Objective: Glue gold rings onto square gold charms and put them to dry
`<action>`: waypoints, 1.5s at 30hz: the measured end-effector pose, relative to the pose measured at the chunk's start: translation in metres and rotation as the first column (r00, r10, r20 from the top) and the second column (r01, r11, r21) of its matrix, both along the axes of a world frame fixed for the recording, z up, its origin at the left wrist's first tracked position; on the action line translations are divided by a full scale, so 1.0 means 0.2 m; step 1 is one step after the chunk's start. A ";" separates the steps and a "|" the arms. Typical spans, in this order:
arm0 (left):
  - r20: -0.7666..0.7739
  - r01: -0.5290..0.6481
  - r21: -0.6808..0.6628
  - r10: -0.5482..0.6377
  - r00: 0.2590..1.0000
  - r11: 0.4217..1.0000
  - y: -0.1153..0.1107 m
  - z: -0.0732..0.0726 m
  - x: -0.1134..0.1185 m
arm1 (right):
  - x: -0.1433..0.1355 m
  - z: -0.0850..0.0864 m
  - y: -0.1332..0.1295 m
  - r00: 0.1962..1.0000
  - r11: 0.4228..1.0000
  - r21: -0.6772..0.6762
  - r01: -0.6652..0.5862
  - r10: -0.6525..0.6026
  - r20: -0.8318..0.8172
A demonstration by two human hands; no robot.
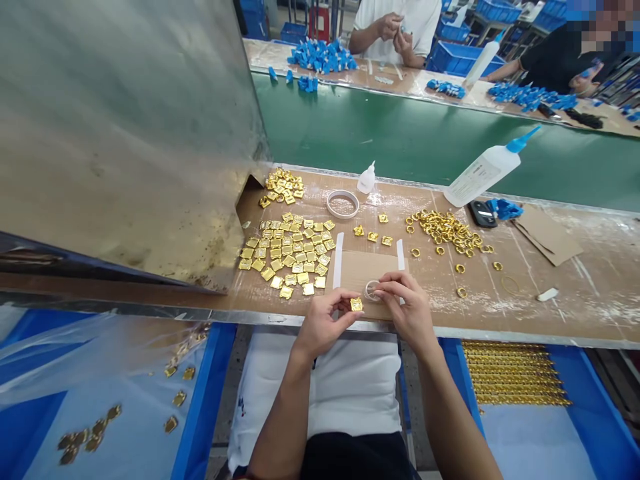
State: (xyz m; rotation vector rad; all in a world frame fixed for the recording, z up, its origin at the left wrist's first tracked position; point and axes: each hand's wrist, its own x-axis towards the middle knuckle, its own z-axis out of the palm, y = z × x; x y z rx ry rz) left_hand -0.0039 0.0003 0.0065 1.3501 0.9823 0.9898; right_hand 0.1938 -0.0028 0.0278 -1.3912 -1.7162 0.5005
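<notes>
My left hand [327, 321] pinches a small square gold piece [356, 305] between thumb and fingertips above the front of the bench. Beside it, my right hand [407, 307] has its thumb and fingers closed at the edge of a small whitish ring [371, 289]. Whether that ring is lifted or rests on the cardboard is hard to tell. Both hands are over a cardboard pad [363, 263] flanked by white tape strips. Many square gold pieces [293, 247] lie in rows to the left, and a heap of gold rings [450, 230] lies to the right.
A metal housing [125, 133] blocks the left side. Behind the pad are a tape roll [343, 205], a small dropper bottle [367, 179] and a larger blue-tipped bottle [483, 175]. Blue bins flank my lap; gold strips [515, 373] lie in the right one. Co-workers sit across the green belt [350, 127].
</notes>
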 end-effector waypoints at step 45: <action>0.060 0.038 0.036 -0.040 0.997 0.999 0.00 -0.01 0.00 | -0.20 0.07 -0.14 0.877 0.984 -0.151 0.095 -0.154 -0.455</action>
